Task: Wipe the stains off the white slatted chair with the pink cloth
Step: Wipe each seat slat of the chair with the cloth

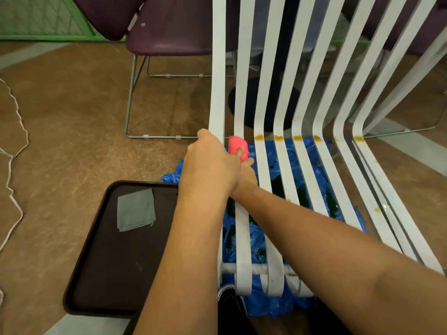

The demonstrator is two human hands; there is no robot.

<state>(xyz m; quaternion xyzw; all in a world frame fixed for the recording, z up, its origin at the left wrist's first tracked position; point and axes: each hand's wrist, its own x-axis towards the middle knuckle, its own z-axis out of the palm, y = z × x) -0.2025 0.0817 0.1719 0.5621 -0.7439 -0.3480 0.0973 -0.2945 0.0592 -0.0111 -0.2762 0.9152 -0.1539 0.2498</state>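
The white slatted chair (pixel 287 97) stands in front of me, its slats bending from backrest into seat. Orange stains (pixel 278 137) mark several slats along that bend, and a yellow speck (pixel 377 210) lies on a right seat slat. My left hand (pixel 210 163) grips the leftmost slat just below the bend. My right hand (pixel 246 174), largely hidden behind the left one, holds the bunched pink cloth (pixel 238 146) against the second slat at the bend.
A dark brown tray (pixel 96 250) with a folded grey cloth (pixel 136 210) lies on the floor to the left. A blue plastic sheet (pixel 300 160) is spread under the chair. Purple chairs (pixel 169 32) stand behind, and a white cord (pixel 14 151) runs along the left floor.
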